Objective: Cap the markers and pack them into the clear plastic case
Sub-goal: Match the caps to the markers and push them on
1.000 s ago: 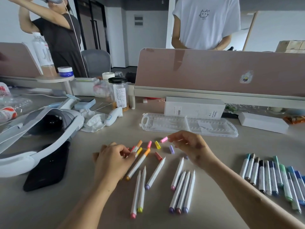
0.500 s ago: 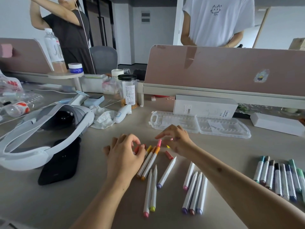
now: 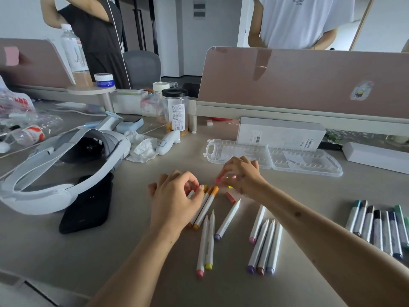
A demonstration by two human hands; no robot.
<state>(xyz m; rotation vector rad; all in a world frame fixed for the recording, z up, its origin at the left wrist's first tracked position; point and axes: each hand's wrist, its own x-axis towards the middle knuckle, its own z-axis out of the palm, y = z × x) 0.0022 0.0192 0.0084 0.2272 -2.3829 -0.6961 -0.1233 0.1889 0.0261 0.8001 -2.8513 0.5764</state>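
Pinching a stubby pink plastic cap (image 3: 219, 178) — right hand (image 3: 242, 175).

Bare left hand (image 3: 174, 197) and right hand (image 3: 244, 176); moles dot the right forearm (image 3: 314, 220).

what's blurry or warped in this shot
Head view: fingertips of the right hand and the pink cap they pinch are blurred; the divider slants and bows from wide-angle distortion, with a bright reflection on it; the markers at the right edge look smeared.
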